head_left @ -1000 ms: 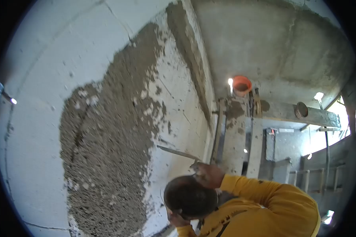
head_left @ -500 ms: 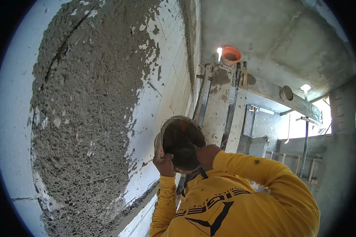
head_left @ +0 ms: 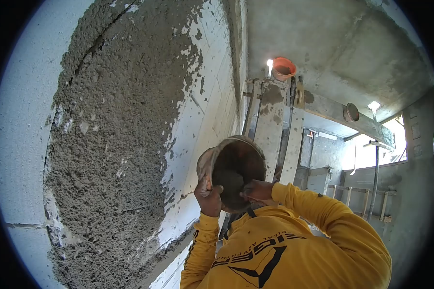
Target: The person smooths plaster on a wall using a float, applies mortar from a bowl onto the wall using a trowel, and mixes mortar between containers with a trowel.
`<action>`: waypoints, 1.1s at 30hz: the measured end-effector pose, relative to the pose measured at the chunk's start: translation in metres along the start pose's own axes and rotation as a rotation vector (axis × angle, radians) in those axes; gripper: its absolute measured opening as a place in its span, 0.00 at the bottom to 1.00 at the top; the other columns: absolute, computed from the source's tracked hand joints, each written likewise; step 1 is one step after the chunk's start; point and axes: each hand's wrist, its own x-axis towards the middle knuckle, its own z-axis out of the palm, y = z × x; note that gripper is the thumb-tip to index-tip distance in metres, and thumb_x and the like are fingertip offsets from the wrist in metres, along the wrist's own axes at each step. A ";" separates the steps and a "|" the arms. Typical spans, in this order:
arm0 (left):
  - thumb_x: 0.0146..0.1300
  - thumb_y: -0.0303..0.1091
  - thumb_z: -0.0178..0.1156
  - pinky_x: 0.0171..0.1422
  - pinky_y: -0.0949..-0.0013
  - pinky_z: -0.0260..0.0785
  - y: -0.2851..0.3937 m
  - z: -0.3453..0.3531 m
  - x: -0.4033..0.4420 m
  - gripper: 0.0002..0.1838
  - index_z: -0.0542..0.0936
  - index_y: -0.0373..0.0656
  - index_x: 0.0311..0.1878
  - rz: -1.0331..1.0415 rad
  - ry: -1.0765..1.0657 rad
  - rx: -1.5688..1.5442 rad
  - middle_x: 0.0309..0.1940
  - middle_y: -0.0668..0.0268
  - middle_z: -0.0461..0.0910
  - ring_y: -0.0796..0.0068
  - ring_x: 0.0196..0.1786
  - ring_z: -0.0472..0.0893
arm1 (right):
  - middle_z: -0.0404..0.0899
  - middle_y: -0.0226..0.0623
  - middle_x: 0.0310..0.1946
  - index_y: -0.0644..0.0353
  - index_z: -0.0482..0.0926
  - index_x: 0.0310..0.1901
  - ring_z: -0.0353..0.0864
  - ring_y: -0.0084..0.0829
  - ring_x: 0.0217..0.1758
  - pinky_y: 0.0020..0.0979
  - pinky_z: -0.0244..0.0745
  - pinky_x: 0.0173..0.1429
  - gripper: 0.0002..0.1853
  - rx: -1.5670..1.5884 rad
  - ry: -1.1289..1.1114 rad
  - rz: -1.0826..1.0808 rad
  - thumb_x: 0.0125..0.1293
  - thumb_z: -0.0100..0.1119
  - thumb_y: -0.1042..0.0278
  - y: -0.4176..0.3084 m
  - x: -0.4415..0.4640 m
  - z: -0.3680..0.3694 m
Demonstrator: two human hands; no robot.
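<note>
The brown bucket (head_left: 205, 166) sits near the middle of the frame, its round mouth in full view and grey mortar (head_left: 231, 185) in the bottom of it. Its left edge comes near the white wall (head_left: 193, 161), with only a pale strip showing between it and the rough grey plaster (head_left: 115, 120) that fills the left half. Beyond its upper rim, 2 pale planks, the left plank (head_left: 267, 127) and the right plank (head_left: 293, 144), run toward the top centre with a dark gap between them. An orange tub (head_left: 283, 62) stands at their far end, and a round pan (head_left: 352, 113) rests on the beam (head_left: 371, 129) at upper right.

The left hand (head_left: 210, 197) is clamped on the bucket's lower-left edge, thumb on the near side, forearm rising from bottom centre. The right hand (head_left: 257, 190) reaches in from the right with the elbow bent wide, knuckles curled at the lower-right of the mouth. I can't tell whether those fingers are closed round anything; the tips are lost in shadow.

Both sleeves belong to a yellow shirt (head_left: 323, 255) across the bottom. Its black lettering (head_left: 260, 247) reads upside down from here: "EIGE" in large type, the end lost in creases, with "ADVENTU" smaller beside it and an angular black emblem (head_left: 264, 278) below.
</note>
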 end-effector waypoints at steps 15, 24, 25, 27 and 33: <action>0.58 0.20 0.62 0.53 0.60 0.80 -0.028 -0.026 0.028 0.27 0.78 0.35 0.64 -0.251 0.290 -0.217 0.58 0.56 0.82 0.61 0.52 0.84 | 0.72 0.26 0.26 0.58 0.76 0.43 0.69 0.22 0.23 0.28 0.66 0.25 0.11 0.977 -0.075 -0.288 0.72 0.55 0.59 -0.010 -0.070 0.004; 0.61 0.25 0.64 0.33 0.65 0.76 -0.071 -0.032 0.050 0.17 0.83 0.40 0.55 -0.241 0.374 -0.152 0.34 0.66 0.83 0.72 0.29 0.78 | 0.74 0.29 0.31 0.61 0.75 0.52 0.74 0.24 0.25 0.29 0.77 0.28 0.17 1.368 0.194 -0.786 0.67 0.56 0.61 -0.031 -0.109 -0.123; 0.63 0.27 0.64 0.32 0.66 0.75 -0.088 -0.037 0.059 0.14 0.83 0.41 0.52 -0.241 0.367 -0.158 0.33 0.66 0.83 0.74 0.28 0.78 | 0.74 0.30 0.31 0.61 0.74 0.53 0.74 0.24 0.26 0.29 0.77 0.28 0.17 1.356 0.283 -0.871 0.67 0.55 0.61 -0.036 -0.118 -0.148; 0.61 0.28 0.65 0.32 0.66 0.75 -0.063 -0.018 0.059 0.12 0.83 0.41 0.49 -0.237 0.417 -0.088 0.33 0.66 0.83 0.73 0.29 0.78 | 0.74 0.31 0.31 0.61 0.74 0.54 0.75 0.24 0.26 0.29 0.77 0.28 0.16 1.320 0.519 -1.025 0.67 0.54 0.65 -0.054 -0.142 -0.201; 0.62 0.30 0.62 0.39 0.66 0.77 -0.096 -0.007 0.075 0.16 0.82 0.39 0.54 -0.268 0.513 0.056 0.36 0.65 0.83 0.71 0.34 0.79 | 0.80 0.41 0.38 0.65 0.74 0.55 0.80 0.30 0.26 0.33 0.78 0.29 0.14 0.620 1.681 -1.168 0.69 0.53 0.75 -0.137 -0.179 -0.384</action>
